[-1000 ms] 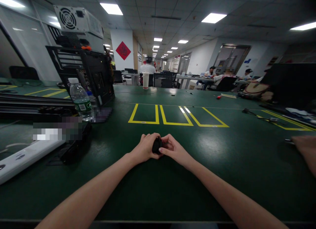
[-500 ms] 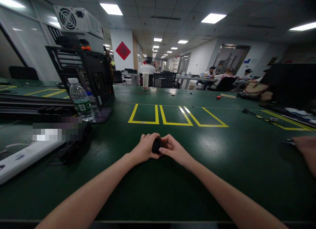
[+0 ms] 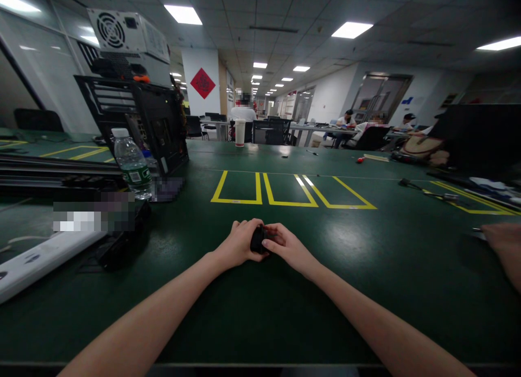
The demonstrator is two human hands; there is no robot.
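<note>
My left hand [image 3: 241, 241] is closed around a small black object [image 3: 257, 240], thumb and fingers wrapped over its top and side. From the right, my right hand [image 3: 285, 244] pinches the same object with thumb and fingertips. The object looks rounded and dark; my fingers cover much of it, and its exact kind is not visible. Both hands rest low at the green tabletop [image 3: 260, 312], just in front of yellow tape outlines [image 3: 293, 204].
On the left stand a white power strip [image 3: 44, 257], a water bottle [image 3: 133, 165] and an open computer case [image 3: 158, 125] topped by a power supply [image 3: 126, 32]. A white cup [image 3: 240, 133] is at the far edge. Another person's hand [image 3: 502, 247] is at the right, by a cable [image 3: 429, 191].
My hands and the black object stay in nearly the same place. My right thumb and fingers shift very slightly against it.
</note>
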